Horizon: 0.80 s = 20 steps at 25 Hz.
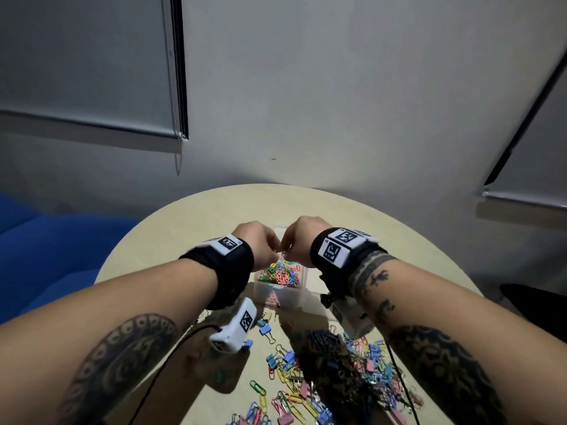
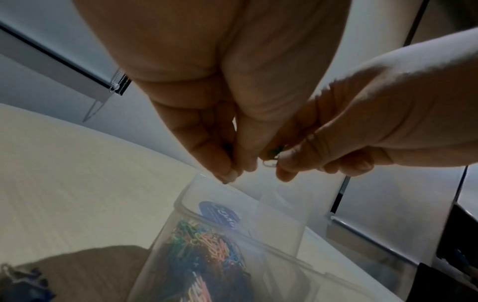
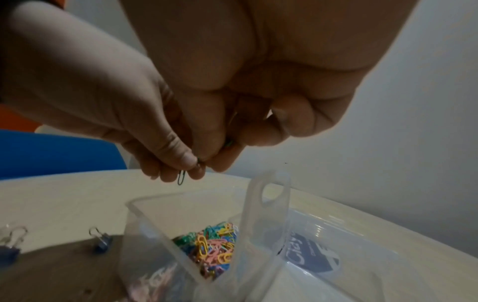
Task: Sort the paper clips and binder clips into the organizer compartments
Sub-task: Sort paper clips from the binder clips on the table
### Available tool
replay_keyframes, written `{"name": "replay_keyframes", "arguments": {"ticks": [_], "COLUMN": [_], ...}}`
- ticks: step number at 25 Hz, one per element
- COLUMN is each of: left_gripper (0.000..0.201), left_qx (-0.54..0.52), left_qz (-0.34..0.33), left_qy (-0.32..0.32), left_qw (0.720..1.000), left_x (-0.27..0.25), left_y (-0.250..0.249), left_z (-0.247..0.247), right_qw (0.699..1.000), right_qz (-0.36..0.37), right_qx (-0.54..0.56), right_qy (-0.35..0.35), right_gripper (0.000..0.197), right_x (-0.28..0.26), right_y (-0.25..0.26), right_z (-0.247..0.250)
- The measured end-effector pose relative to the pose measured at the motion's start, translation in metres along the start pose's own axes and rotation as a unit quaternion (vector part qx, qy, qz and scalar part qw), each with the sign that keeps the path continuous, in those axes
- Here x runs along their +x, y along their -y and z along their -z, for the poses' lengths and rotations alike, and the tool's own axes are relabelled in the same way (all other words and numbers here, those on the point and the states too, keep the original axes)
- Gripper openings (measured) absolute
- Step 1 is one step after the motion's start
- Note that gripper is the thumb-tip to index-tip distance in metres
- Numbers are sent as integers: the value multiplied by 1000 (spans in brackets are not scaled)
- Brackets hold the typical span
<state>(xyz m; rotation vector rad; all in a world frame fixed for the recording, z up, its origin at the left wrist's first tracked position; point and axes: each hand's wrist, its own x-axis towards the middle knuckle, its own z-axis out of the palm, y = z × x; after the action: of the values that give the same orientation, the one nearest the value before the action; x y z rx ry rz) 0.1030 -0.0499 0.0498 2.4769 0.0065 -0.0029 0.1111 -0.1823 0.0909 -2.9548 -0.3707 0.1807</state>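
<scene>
Clear plastic organizer [image 1: 277, 297] sits mid-table [image 1: 171, 228] on the round pale top. One compartment holds a heap of coloured paper clips [image 1: 280, 275]; the neighbouring one, with a blue label [image 3: 308, 258] on its floor, looks bare of clips in the right wrist view. Both hands are raised together just above the organizer. Left hand [image 1: 260, 245]: fingers curled, tips pinching a dark green paper clip [image 3: 181, 177] that hangs below them. Right hand [image 1: 299, 240]: fingers also curled, thumb and forefinger pinched on something small and green [image 2: 274, 152] with a wire loop; whether it is joined to the left hand's clip I cannot tell. Nearer the person, a loose pile of mixed clips [image 1: 334, 372], binder and paper, lies on the table. A blue binder clip [image 3: 102, 242] stands just beside the organizer.
</scene>
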Motion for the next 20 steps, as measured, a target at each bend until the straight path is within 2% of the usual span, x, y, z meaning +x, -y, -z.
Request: {"name": "replay_keyframes", "arguments": {"ticks": [3,7,11,17,20], "left_gripper": [13,26,32,45,48], "left_qx": [-8,1,1,-52,-89], "left_qz": [23,12,-1,-6,-7], "left_qy": [8,19,23,46,50], "left_qw": [1000,1000,1000,998,995], "left_x": [4,5,5,3,-4], "left_y": [2,3,3,9,9], "left_z": [-4,-7,-7,-4,-1], "right_qw": [999,998,999,999,998], "right_qz": [-21,-39,-33,-25,-14], "right_qx": [-37,-47,-24,23,43], "right_qy": [13,8,10,-39,-52], "right_gripper": [14,18,28,20,23], "right_x": [15,18,15,0,-15], "right_y": [0,-1,-7,-13,-14], "right_z": [-15,-22,-19,-20,-18]}}
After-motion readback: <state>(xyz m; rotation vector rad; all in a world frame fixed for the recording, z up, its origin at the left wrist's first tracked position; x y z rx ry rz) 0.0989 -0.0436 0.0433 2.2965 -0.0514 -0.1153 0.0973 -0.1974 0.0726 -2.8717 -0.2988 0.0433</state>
